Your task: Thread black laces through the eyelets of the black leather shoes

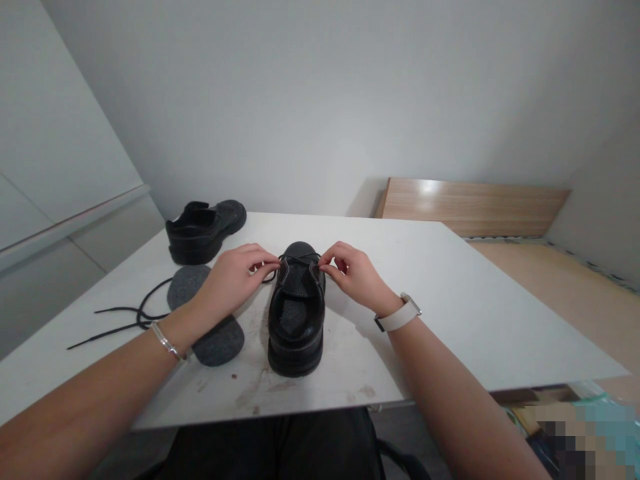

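Observation:
A black leather shoe (296,320) stands on the white table with its heel towards me and its toe pointing away. A thin black shoelace (300,256) crosses over its front, near the eyelet flaps. At the left flap, my left hand (245,270) is closed in a pinch on the lace, a bit of which hangs below the fingertips. My right hand (353,273) pinches the lace at the right flap, thumb against forefinger. The fingertips partly hide the eyelets.
Another black shoe (203,230) sits at the back left. A grey insole (220,341) lies partly under my left forearm, beside a loose black lace (143,313). Dirt marks (255,393) spot the table's near edge. A wooden board (470,200) stands behind, right.

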Tool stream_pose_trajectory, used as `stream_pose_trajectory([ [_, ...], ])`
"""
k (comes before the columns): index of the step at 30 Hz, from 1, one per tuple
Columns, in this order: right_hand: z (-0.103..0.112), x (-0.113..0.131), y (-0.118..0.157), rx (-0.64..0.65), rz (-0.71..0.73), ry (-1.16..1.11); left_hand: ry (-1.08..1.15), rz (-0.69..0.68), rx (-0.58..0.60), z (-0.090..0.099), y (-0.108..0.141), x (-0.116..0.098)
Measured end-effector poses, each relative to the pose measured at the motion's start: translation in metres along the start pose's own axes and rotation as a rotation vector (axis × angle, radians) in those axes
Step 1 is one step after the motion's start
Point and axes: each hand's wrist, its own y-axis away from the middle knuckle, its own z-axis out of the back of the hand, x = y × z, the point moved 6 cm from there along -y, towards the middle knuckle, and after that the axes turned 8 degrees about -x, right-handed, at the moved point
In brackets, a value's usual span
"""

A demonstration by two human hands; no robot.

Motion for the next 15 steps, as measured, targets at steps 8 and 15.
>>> stream_pose_trajectory([
  [8, -0.001, -0.001, 0.002, -0.004, -0.028, -0.008, 0.026, 0.117, 0.038, 0.005, 0.001, -0.015],
  [15, -0.001, 0.027, 0.002, 0.143, 0.088, 0.438, -0.084, 0.099, 0.215, 0.003, -0.007, -0.037],
])
